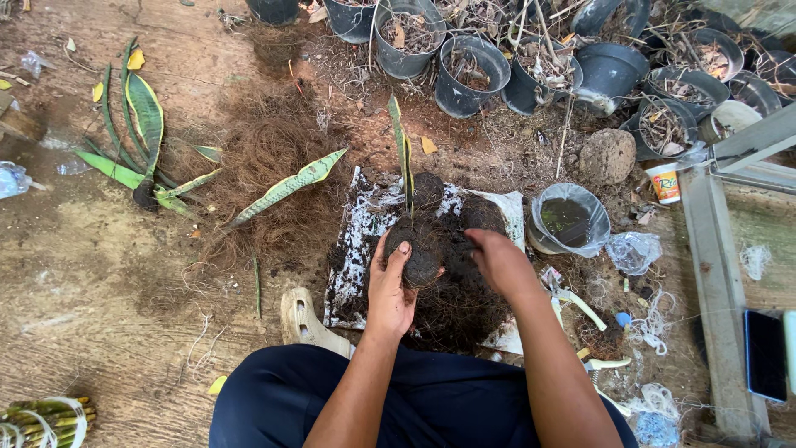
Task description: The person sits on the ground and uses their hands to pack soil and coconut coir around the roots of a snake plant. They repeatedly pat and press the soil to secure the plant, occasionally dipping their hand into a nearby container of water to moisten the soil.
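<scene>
My left hand (390,286) cups a dark fibrous ball (419,249) around the base of an upright snake plant leaf (402,153). My right hand (497,261) presses into the loose dark fibre and soil beside the ball. Both rest over a white plastic sheet (361,228) heaped with dark soil, just ahead of my knees in dark trousers.
A pile of brown coconut fibre (265,149) lies left of the sheet with loose snake plant leaves (137,141). Several black pots (468,75) stand at the back. A lined pot (568,220), a round stone (607,155), pruning shears (572,303) and a phone (764,353) sit right.
</scene>
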